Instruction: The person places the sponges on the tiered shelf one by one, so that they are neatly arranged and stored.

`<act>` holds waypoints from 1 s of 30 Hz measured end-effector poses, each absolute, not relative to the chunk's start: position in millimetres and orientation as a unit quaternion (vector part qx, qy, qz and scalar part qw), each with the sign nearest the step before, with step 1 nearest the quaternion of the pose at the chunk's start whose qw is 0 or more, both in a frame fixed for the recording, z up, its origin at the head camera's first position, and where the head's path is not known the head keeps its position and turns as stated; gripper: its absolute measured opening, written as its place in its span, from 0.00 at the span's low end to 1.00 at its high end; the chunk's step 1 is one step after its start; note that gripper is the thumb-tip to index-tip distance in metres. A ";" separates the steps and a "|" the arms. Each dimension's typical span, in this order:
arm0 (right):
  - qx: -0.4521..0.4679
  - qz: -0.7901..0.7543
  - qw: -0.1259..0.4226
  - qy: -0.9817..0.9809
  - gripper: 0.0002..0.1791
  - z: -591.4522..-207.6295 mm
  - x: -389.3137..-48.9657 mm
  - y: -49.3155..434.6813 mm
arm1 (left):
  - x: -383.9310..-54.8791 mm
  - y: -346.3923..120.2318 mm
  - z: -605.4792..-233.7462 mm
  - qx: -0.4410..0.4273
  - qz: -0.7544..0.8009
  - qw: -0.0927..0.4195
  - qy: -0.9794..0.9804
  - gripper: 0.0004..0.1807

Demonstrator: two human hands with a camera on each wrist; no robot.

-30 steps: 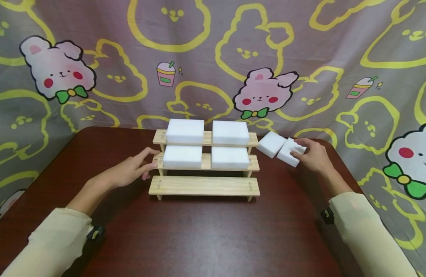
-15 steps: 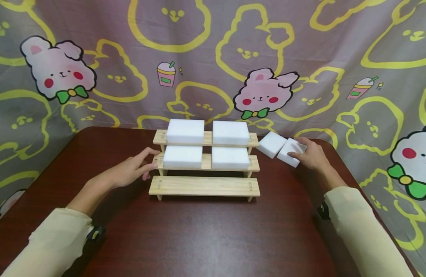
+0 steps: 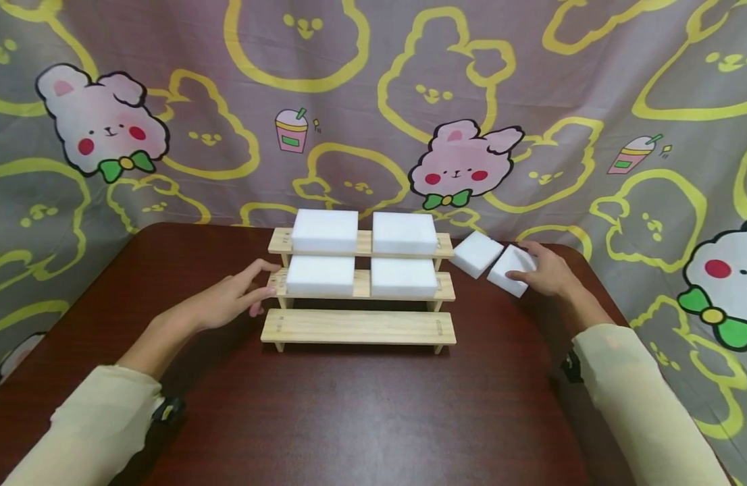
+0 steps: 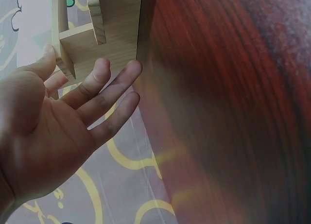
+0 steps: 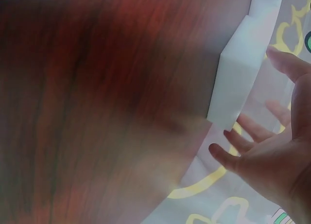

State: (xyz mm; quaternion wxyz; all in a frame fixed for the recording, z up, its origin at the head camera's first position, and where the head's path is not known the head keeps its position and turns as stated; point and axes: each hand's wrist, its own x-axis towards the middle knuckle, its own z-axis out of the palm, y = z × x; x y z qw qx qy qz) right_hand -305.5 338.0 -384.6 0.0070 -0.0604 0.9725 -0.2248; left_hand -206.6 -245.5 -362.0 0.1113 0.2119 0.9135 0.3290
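Note:
My left hand [image 3: 227, 297] is at the left end of a light wooden three-tier stand [image 3: 358, 327]. Its thumb and index finger pinch the end of the middle shelf, while the other fingers extend freely, as the left wrist view shows. On the right, my right hand [image 3: 550, 268] reaches over a white foam block [image 3: 506, 273] on the table. Its thumb overlaps the block's top and its index finger lies at the far edge. In the right wrist view the fingers are spread and fairly straight beside the block [image 5: 235, 90]. A second white block [image 3: 477, 254] lies alongside it.
White blocks sit in pairs on two shelves: an upper left one [image 3: 325, 229], an upper right one [image 3: 404, 231], and two on the middle tier. The lowest shelf is bare wood. A patterned curtain [image 3: 361, 101] hangs behind the dark red-brown table [image 3: 373, 412].
The right hand and the block beneath it have shifted slightly toward me, widening the gap to the neighbouring block. The left hand and the stand stay where they were.

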 end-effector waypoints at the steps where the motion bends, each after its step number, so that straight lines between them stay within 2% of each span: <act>1: -0.059 -0.224 0.006 0.973 0.48 -385.0 -304.8 338.2 | -206.6 -245.6 -362.1 0.214 0.329 0.110 0.913 0.25; 8: -0.036 -0.221 0.000 0.975 0.49 -385.9 -296.3 338.6 | -207.6 -246.8 -363.9 0.215 0.328 0.107 0.914 0.26; 24: -0.061 -0.211 -0.022 0.975 0.42 -381.9 -275.7 335.3 | -205.8 -245.7 -361.9 0.224 0.334 0.105 0.910 0.25; 30: -0.122 -0.221 0.025 0.967 0.47 -379.5 -274.8 338.7 | -206.1 -245.9 -362.2 0.225 0.332 0.103 0.910 0.25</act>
